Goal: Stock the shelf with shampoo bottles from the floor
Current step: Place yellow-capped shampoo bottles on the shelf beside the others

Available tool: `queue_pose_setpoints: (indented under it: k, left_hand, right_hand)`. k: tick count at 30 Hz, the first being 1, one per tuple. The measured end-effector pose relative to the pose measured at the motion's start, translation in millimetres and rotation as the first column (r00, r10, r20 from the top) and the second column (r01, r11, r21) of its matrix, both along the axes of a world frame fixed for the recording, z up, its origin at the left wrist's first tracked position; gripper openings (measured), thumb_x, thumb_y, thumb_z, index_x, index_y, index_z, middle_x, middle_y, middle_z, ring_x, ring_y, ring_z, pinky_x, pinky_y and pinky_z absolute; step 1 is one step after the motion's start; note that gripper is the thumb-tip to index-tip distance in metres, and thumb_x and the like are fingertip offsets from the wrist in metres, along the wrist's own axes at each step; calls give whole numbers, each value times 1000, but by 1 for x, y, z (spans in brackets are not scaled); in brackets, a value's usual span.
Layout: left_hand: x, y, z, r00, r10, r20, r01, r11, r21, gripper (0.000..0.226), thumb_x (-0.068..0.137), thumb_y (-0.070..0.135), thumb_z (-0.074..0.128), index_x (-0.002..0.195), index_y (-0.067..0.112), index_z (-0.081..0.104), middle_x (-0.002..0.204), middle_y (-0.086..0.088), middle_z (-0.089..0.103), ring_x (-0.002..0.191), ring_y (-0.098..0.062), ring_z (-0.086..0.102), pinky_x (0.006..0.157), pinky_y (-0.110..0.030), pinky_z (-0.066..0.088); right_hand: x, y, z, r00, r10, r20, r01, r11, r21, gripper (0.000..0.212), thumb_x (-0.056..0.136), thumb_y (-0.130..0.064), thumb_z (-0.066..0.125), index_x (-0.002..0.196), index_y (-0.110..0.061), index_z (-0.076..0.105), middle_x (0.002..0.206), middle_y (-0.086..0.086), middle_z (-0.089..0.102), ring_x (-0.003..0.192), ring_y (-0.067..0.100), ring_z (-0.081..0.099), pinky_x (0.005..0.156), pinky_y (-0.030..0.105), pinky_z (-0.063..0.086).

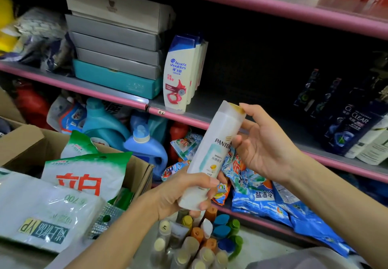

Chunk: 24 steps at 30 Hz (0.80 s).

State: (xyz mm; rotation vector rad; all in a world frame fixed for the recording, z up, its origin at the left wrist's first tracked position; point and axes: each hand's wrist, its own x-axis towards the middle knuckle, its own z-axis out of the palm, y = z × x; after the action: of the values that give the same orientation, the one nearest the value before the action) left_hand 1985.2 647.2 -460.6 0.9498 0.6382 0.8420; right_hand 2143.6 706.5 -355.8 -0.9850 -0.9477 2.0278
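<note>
One head-worn wide-angle view, looking forward and down, close to the pink-edged shelf (273, 6) and near the floor (262, 245).

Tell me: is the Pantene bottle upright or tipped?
Tipped. The Pantene bottle leans right, base gripped by the left hand, gold cap touching the right hand.
</note>
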Motion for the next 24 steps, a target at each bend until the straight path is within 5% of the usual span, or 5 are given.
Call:
queue_pose_setpoints:
  k: [9, 16, 19, 24]
  left_hand:
    - [-2, 0, 2, 989, -75, 129, 80, 996, -35, 24, 70, 25, 65, 92, 17, 71, 66, -1, 49, 46, -13, 44, 36, -16, 33]
    - [-5, 1, -2, 988, -77, 134, 81, 996, -24, 31, 69, 23, 67, 98, 13, 67, 67, -3, 47, 46, -13, 43, 36, -16, 32]
    - [-6, 3, -3, 974, -93, 207, 99, 995, -16, 36, 67, 27, 74, 100, 13, 68, 68, -2, 50, 47, -13, 45, 36, -16, 34]
    - [-7, 7, 1, 959, -39, 281, 62, 995, -73, 41, 69, 34, 77, 99, 10, 63, 69, -5, 55, 47, -15, 50, 35, -16, 35]
  right_hand:
    - [-4, 0, 3, 998, 19, 52, -18, 1000, -16, 51, 83, -50, 60, 114, -9, 64, 100, 12, 62, 45, 9, 51, 38, 13, 46]
    - [-11, 3, 7, 998, -16, 59, 15, 1000, 21, 33, 84, -37, 64, 102, -9, 64, 93, 12, 63, 42, 6, 50, 34, 10, 40]
    - [-13, 2, 5, 998, 35, 42, -40, 993, 115, 50, 77, -48, 68, 108, -8, 66, 87, 9, 68, 44, 7, 51, 37, 12, 43]
    - [-17, -6, -25, 882, 69, 466, -302, 841, 449, 56, 74, -55, 66, 109, -11, 67, 92, 8, 74, 56, 13, 55, 58, 25, 44]
